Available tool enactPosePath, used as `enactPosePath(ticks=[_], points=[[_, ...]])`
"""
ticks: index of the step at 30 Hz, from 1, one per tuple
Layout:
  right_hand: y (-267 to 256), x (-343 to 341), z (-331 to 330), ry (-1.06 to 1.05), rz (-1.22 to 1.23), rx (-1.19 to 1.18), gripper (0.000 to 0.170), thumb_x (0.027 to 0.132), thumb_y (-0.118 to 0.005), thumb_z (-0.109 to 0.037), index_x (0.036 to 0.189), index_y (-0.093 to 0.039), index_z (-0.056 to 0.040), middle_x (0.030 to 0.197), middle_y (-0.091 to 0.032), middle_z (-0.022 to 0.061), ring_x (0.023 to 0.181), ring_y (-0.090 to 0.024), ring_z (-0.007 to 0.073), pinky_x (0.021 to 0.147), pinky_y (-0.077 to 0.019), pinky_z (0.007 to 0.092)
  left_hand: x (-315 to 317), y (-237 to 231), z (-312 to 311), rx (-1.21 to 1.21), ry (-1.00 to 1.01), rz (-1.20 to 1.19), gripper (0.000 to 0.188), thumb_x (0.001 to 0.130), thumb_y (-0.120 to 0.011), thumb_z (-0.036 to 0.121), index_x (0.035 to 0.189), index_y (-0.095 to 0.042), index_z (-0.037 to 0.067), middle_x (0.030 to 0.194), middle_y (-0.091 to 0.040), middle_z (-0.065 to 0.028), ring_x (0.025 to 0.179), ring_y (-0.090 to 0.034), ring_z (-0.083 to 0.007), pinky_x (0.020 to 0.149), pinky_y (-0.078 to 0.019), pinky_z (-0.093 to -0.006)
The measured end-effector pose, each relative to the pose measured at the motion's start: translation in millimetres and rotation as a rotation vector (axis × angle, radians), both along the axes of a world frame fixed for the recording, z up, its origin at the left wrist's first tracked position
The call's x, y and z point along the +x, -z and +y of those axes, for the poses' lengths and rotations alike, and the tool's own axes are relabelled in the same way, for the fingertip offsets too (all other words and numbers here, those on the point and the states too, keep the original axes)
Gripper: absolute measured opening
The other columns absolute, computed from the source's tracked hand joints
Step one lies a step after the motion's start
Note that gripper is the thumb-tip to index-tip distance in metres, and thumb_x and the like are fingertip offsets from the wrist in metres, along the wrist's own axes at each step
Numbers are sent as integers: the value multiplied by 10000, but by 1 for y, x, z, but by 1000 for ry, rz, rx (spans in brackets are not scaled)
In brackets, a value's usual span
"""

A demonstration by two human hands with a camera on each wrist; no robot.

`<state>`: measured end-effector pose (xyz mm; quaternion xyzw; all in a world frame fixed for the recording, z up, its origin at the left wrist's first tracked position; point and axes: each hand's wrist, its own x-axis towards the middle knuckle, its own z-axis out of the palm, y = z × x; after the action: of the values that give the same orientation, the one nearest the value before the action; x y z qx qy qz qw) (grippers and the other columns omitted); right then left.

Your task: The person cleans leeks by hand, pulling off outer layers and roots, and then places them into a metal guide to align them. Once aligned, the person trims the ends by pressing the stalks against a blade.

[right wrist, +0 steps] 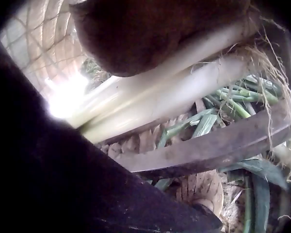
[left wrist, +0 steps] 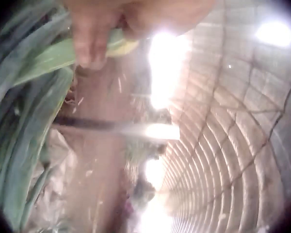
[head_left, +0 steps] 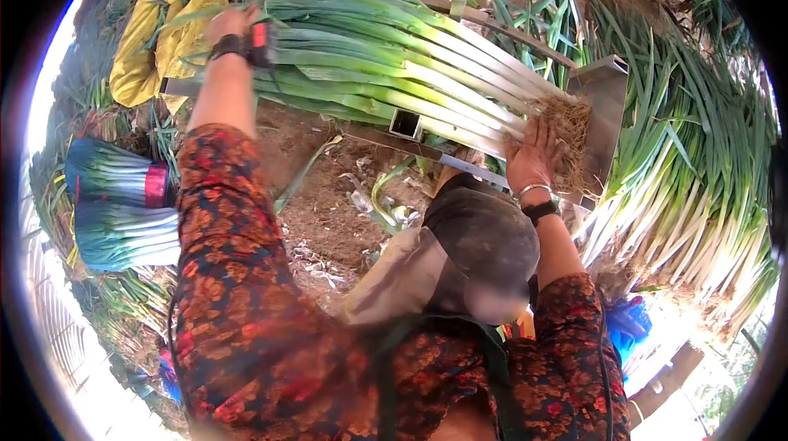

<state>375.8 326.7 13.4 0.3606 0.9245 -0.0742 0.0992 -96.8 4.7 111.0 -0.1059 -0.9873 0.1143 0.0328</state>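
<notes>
A row of leeks (head_left: 386,55) lies on a metal frame, green leaves to the left and white shanks to the right. Their brown roots (head_left: 570,125) meet the upright metal end plate (head_left: 607,104). My left hand (head_left: 230,24) is at the leaf tips; in the left wrist view its fingers (left wrist: 91,41) curl over a yellowing leek leaf (left wrist: 51,60). The right hand (head_left: 535,153) rests on the white ends beside the roots, fingers extended. White leek shanks (right wrist: 165,87) pass beneath that hand in the right wrist view.
Loose leeks (head_left: 681,170) are heaped at right. Two tied leek bundles (head_left: 123,231) lie at left, below a yellow sack (head_left: 131,55). A square metal tube (head_left: 405,123) sticks up from the frame's near rail. A shoe (head_left: 484,227) is close below it.
</notes>
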Motion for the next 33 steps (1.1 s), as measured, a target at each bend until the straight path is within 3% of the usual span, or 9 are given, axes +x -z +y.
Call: enactPosePath(ticks=[4, 7, 10, 12, 15, 20, 23, 28, 33], points=[[-1, -2, 0, -21, -6, 30, 701, 951, -334, -505, 1470, -213, -50, 1540, -172, 137, 1432, -82, 324, 1142, -24, 533, -21, -4, -47, -183, -118, -34, 503, 863, -517, 523, 991, -704, 74, 1037, -665, -174, 989, -627, -338, 840, -471, -463], [-5, -1, -2, -16, -29, -7, 719, 952, -301, -528, 1477, -195, -50, 1548, -156, 132, 1433, -80, 329, 1143, -21, 530, 18, 5, 2, 79, -243, 192, 430, 879, -542, 424, 1077, -665, 62, 1092, -646, -175, 1063, -591, -326, 891, -449, -445], [-3, -4, 1, 0, -85, -40, 745, 947, -281, -552, 1485, -169, -49, 1552, -137, 147, 1431, -87, 351, 1146, -24, 522, 79, 34, 62, 589, 567, 287, 394, 911, -510, 361, 1141, -627, 64, 1087, -650, -167, 1084, -570, -349, 933, -425, -412], [9, 2, 0, 61, 105, -131, 727, 945, -355, -492, 1462, -203, -4, 1542, -152, 176, 1429, -103, 357, 1131, -36, 563, 118, 86, 82, 613, 700, -358, 412, 931, -475, 367, 1239, -567, 109, 1223, -589, -148, 1139, -533, -333, 984, -383, -435], [6, 3, -3, 36, 16, 5, 764, 938, -310, -548, 1465, -189, -9, 1536, -170, 182, 1425, -110, 366, 1130, -18, 567, 174, 102, 93, 44, 568, -214, 533, 949, -442, 418, 1432, -349, 213, 1455, -367, -92, 1329, -358, -279, 1047, -304, -529], [7, 6, 2, 65, 151, -144, 780, 921, -309, -580, 1484, -168, -60, 1565, -101, 107, 1433, -57, 354, 1141, 4, 541, 81, 147, 75, 220, 815, -500, 458, 937, -521, 360, 1334, -498, 132, 1367, -480, -154, 1278, -431, -300, 1071, -317, -415], [-3, 23, -1, 60, 344, -180, 719, 909, -384, -560, 1433, -308, -72, 1519, -231, 120, 1410, -151, 353, 1147, -78, 496, 140, 2, 135, 609, 681, -404, 407, 929, -565, 301, 1267, -554, 74, 1281, -562, -156, 1207, -510, -263, 1039, -356, -348], [-5, 102, -61, -163, 618, -49, 379, 841, -593, -324, 1144, -587, -96, 1177, -552, 126, 1132, -479, 314, 1026, -311, 495, 307, -178, 199, 1056, 891, -258, 302, 956, -545, 222, 1200, -605, 53, 1206, -613, -77, 1110, -553, -154, 983, -407, -296], [68, 213, -71, 439, 198, -421, 318, 828, -613, -239, 1122, -633, -120, 989, -666, 144, 891, -657, 284, 787, -524, 418, 467, -174, 253, 1427, 1028, -1084, 200, 936, -570, 181, 1093, -631, 73, 1093, -637, -54, 1024, -585, -131, 903, -459, -272]])
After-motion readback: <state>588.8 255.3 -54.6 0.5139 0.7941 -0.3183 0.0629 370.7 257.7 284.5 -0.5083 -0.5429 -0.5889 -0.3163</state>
